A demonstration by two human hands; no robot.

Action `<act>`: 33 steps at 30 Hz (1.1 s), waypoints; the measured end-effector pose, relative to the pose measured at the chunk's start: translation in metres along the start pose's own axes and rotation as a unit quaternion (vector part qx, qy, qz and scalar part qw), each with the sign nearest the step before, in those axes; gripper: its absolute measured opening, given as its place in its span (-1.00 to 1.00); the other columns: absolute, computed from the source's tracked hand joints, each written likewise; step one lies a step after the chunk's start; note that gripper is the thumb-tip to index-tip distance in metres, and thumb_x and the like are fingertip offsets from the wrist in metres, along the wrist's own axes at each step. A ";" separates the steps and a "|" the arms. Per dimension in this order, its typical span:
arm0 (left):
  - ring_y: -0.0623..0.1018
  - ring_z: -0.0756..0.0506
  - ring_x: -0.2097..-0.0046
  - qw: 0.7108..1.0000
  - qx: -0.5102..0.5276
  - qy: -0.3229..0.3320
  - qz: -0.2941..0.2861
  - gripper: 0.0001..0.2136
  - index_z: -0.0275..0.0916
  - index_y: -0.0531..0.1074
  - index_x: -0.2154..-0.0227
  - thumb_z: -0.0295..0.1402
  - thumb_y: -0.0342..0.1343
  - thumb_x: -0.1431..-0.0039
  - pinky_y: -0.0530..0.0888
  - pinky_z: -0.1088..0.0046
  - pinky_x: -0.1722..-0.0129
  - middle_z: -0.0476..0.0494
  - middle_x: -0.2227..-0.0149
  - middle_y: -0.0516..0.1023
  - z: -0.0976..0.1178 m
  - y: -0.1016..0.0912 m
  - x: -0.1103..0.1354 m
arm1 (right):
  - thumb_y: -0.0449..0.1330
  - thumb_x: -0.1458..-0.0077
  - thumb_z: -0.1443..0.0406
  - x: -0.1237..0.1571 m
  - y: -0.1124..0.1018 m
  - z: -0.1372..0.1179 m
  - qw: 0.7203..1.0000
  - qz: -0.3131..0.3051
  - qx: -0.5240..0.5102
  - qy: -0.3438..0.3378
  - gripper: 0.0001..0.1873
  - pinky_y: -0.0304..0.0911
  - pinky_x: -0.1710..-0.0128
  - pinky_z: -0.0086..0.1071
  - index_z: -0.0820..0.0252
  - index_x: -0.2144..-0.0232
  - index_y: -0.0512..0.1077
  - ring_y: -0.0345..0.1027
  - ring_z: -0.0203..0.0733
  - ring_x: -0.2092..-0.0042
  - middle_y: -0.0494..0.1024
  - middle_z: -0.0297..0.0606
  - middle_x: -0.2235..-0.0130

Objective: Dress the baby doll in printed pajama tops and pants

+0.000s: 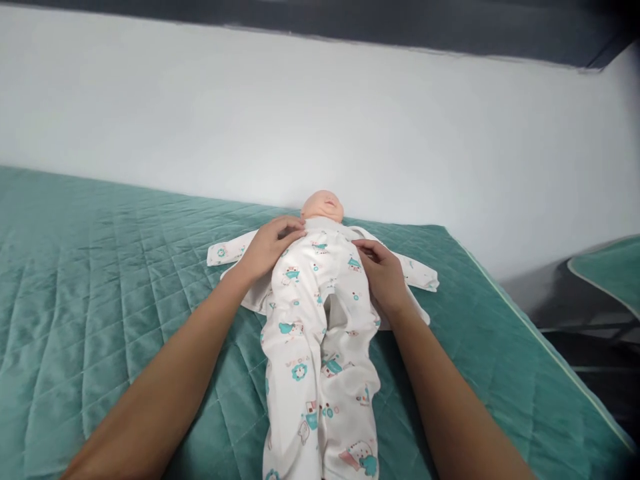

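Note:
A baby doll (323,205) lies on its back, its head toward the wall. Long white trousers (320,320) with teal and pink cartoon prints stretch over its body, the plain waistband reaching close under the chin. Beneath them a matching long-sleeved top (419,273) spreads out, its sleeves pointing to both sides. My left hand (274,245) grips the left edge of the trousers near the waistband, thumb and fingertips close together. On the opposite edge my right hand (383,272) has curled fingers on the cloth; its thumb is mostly hidden. The trouser ends run out of view.
A teal quilted cover (125,280) lies under the doll, its piped edge sloping down at the right. A white wall (200,113) rises directly behind. Another teal padded surface (610,270) on a dark frame stands beyond a gap at the right.

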State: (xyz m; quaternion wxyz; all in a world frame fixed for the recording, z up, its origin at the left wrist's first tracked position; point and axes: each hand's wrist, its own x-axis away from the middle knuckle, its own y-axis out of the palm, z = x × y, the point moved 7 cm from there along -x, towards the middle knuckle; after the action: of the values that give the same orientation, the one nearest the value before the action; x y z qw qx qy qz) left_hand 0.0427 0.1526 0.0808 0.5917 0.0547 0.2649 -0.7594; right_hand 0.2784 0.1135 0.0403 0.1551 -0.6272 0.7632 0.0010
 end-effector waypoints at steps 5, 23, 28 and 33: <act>0.44 -0.23 -0.13 0.994 0.005 -0.040 -0.097 -0.73 -0.18 0.42 0.35 -0.08 0.21 -0.10 0.28 0.26 -0.17 -0.15 -0.10 0.50 0.004 0.013 -0.014 | 0.27 -0.07 0.18 -0.005 0.008 -0.004 0.997 -0.073 0.032 -0.008 -0.78 0.27 0.19 -0.36 0.09 0.22 0.46 0.32 -0.25 0.23 0.49 -0.33 0.20; 0.38 -0.07 0.23 0.998 -0.027 -0.021 -0.054 -0.76 -0.18 0.20 0.44 -0.21 0.12 -0.15 0.27 0.42 0.16 0.02 0.33 0.41 -0.013 0.021 -0.035 | 0.04 -0.27 0.20 -0.030 0.012 -0.023 0.948 -0.070 0.254 -0.177 -0.85 0.22 0.06 -0.23 0.08 0.33 0.33 0.36 -0.11 0.12 0.51 -0.21 0.12; 0.29 -0.03 0.37 0.996 -0.068 -0.047 0.020 -0.79 -0.18 0.17 0.47 -0.32 0.11 -0.15 0.20 0.44 0.30 0.09 0.49 0.23 -0.025 0.014 -0.046 | 0.06 -0.20 0.14 -0.063 0.013 -0.011 0.934 -0.028 0.352 -0.046 -0.78 0.12 0.20 -0.26 0.10 0.41 0.34 0.31 -0.11 0.26 0.52 -0.27 0.33; 0.37 -0.03 0.35 0.994 -0.060 -0.063 0.072 -0.83 -0.18 0.19 0.46 -0.42 0.11 -0.12 0.29 0.43 0.25 0.08 0.48 0.33 -0.041 0.013 -0.052 | 0.10 -0.15 0.10 -0.069 0.014 0.000 0.959 0.006 0.282 0.000 -0.76 0.14 0.25 -0.29 0.10 0.44 0.34 0.30 -0.15 0.29 0.50 -0.32 0.38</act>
State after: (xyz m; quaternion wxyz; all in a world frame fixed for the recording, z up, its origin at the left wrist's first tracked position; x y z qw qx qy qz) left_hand 0.0606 0.2151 0.0626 0.6629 -0.0104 0.2675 -0.6992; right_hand 0.2759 0.1823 0.0536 0.3257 -0.5533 0.7363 -0.2134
